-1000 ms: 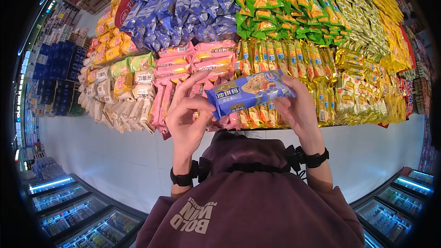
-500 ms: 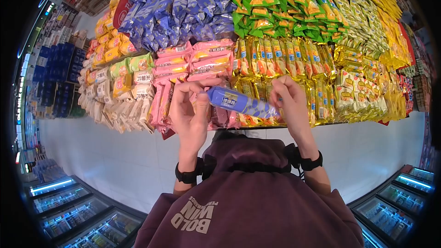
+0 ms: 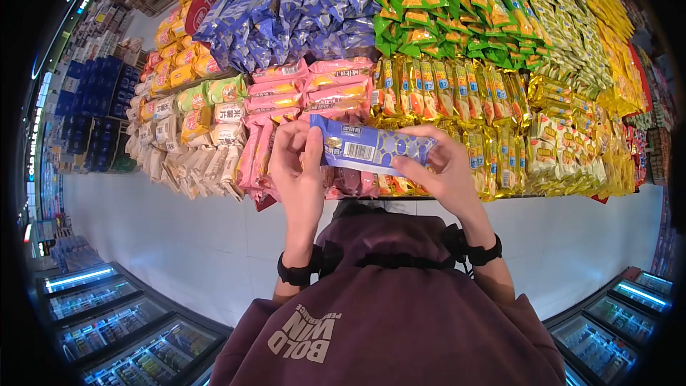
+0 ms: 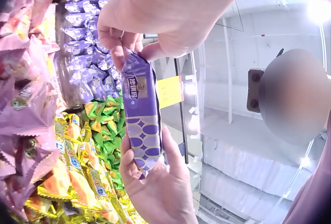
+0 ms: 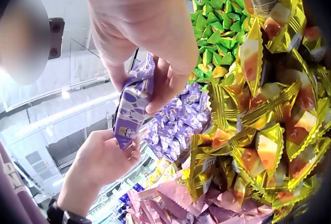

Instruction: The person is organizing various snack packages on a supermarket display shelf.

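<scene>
A blue-purple snack packet [image 3: 368,144] is held level between both hands in the head view, its barcode side facing up. The left hand [image 3: 299,164] pinches one end between thumb and fingers, while the right hand [image 3: 449,171] grips the other end, thumb on the near edge. In the left wrist view the same packet [image 4: 140,105] hangs lengthwise from the left hand [image 4: 165,17], with the right hand [image 4: 163,193] at its lower end. The right wrist view shows the packet [image 5: 133,107] between the right hand [image 5: 145,32] and the left hand [image 5: 101,162].
Beneath and beyond the hands lie heaps of packets: pink [image 3: 336,93], gold [image 3: 457,89], blue [image 3: 300,7], green [image 3: 457,14] and white [image 3: 218,161]. Glass-fronted cabinets [image 3: 136,322] stand behind the person on both sides. Pale floor [image 3: 186,243] shows around the display.
The packet has been turned over from its pictured front, past a narrow side, to the barcode side. The right hand let its fingers shift and grips the end with the thumb nearer the body.
</scene>
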